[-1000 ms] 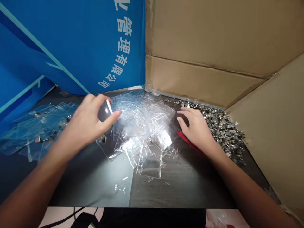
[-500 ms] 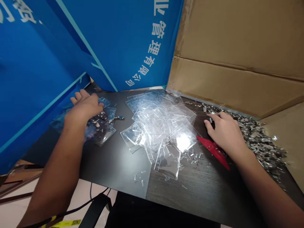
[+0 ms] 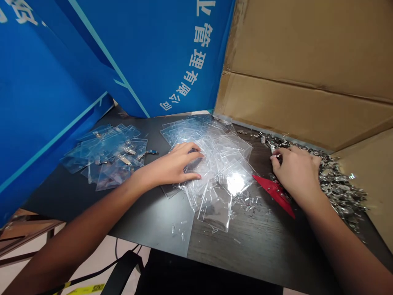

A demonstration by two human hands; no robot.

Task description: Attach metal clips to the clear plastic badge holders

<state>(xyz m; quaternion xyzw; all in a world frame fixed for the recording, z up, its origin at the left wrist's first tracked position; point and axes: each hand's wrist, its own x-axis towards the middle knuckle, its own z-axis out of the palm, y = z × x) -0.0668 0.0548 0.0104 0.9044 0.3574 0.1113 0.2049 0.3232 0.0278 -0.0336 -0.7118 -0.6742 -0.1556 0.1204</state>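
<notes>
My left hand (image 3: pixel 179 164) reaches over a heap of clear plastic badge holders (image 3: pixel 211 164), thumb and fingers apart with nothing held between them. On the right, my right hand (image 3: pixel 296 170) rests at the near-left edge of a pile of metal badge clips (image 3: pixel 344 188). Its thumb and forefinger are pinched on a small shiny clip (image 3: pixel 272 149), partly hidden by the fingertips. Badge holders with clips attached (image 3: pixel 113 153) lie in a loose stack at the left. A red pouch-like piece (image 3: pixel 274 194) sits beside my right wrist, with small metal bits on it.
Small clear plastic bits (image 3: pixel 248 201) are scattered on the dark table (image 3: pixel 215 254). A blue printed panel (image 3: pixel 138 53) and cardboard walls (image 3: pixel 307 49) close off the back and right. Below the front edge is a black chair part (image 3: pixel 125 268) with cables.
My left hand has moved right, from the stack of clipped holders to the clear heap, and left that stack uncovered. My right hand has shifted slightly, its thumb and forefinger closing on a clip.
</notes>
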